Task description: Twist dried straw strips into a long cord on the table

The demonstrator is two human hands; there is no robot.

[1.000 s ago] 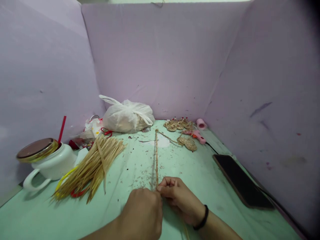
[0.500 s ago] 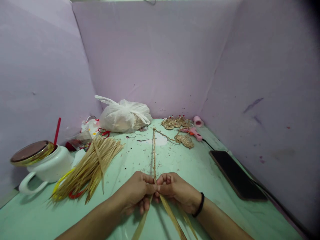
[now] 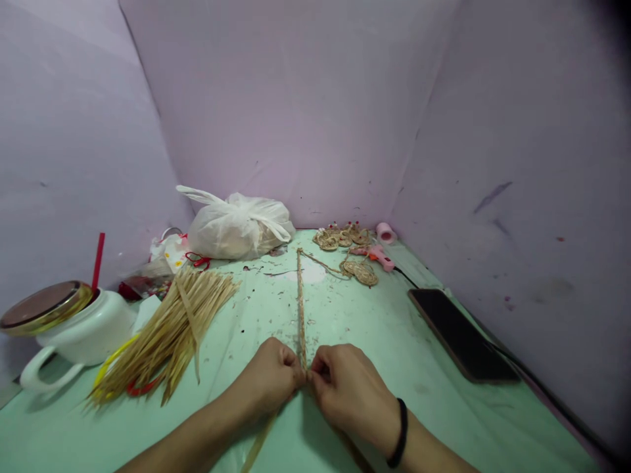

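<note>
A thin braid of dry straw-like strips (image 3: 301, 309) runs from the far part of the table straight toward me. My left hand (image 3: 276, 374) pinches its near end, fingers closed. Right beside it, my right hand (image 3: 348, 387) also pinches the braid end, thumb against forefinger, a black band on the wrist. Loose flat strips (image 3: 259, 443) trail below the hands toward me. At its far end the braid bends and leads to a coiled piece of braid (image 3: 361, 271). My hands partly hide the strips at the pinch.
On the left lie a bundle of dry strips (image 3: 167, 335) and a white mug (image 3: 93, 328) with a lid. Behind are a tied white plastic bag (image 3: 236, 230), red-handled scissors (image 3: 198, 261) and braided coils (image 3: 340, 238). A pink glue gun (image 3: 382, 257) and a phone (image 3: 461, 335) sit right.
Both hands have turned with their backs more upward, still pinching the braid end. My right hand's fingers have shifted on the strips. The whole view has moved slightly.
</note>
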